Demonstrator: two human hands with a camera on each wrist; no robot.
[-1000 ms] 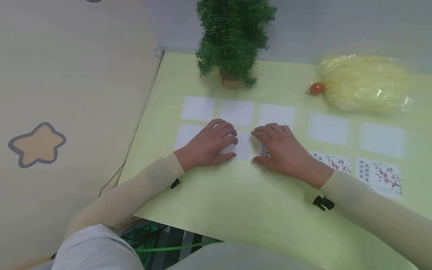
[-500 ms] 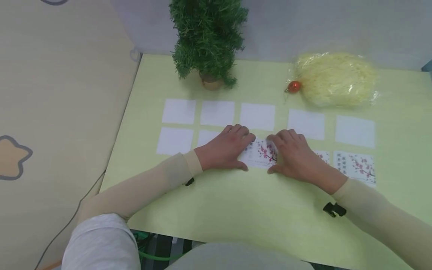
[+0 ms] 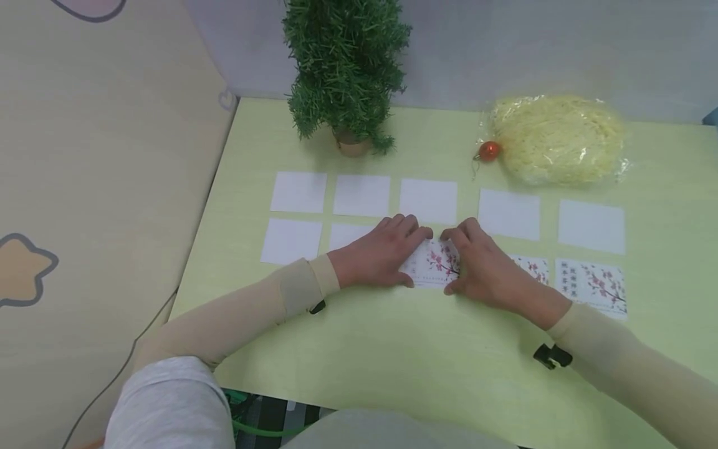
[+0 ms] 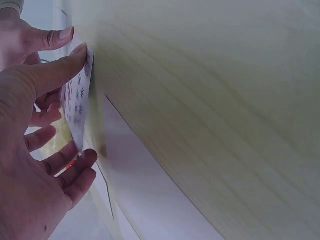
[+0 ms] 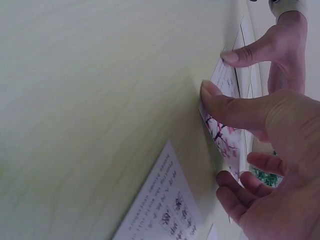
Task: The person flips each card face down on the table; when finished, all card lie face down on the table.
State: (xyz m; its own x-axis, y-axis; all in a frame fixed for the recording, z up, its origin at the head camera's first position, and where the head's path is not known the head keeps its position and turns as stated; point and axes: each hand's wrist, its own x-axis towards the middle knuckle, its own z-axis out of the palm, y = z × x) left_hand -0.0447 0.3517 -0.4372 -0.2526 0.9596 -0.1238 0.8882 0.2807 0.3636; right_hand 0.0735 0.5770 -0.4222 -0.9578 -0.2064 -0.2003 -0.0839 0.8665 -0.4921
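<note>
A printed card [image 3: 430,265] with pink blossom branches lies between my two hands, third from the left in the near row. My left hand [image 3: 387,251] holds its left part, thumb on the near edge and fingers at the far edge. At its right part my right hand [image 3: 493,268] grips the same two edges. In the left wrist view the card [image 4: 79,95] looks slightly raised off the table. The right wrist view shows the thumb [image 5: 220,102] on the card's edge. Another blossom card [image 3: 531,267] is partly covered by my right hand; a further one [image 3: 591,287] lies right of it.
White blank cards fill the far row, such as the leftmost one [image 3: 298,192]; two more, one being this card [image 3: 291,241], lie near left. Behind stand a small artificial tree [image 3: 348,75], a red bauble [image 3: 489,151] and a bag of yellow shreds [image 3: 561,140].
Both hands have moved right from the second near-row card to the third, whose blossom print now shows between them. Lately they shifted only slightly. The head view has swung right.
</note>
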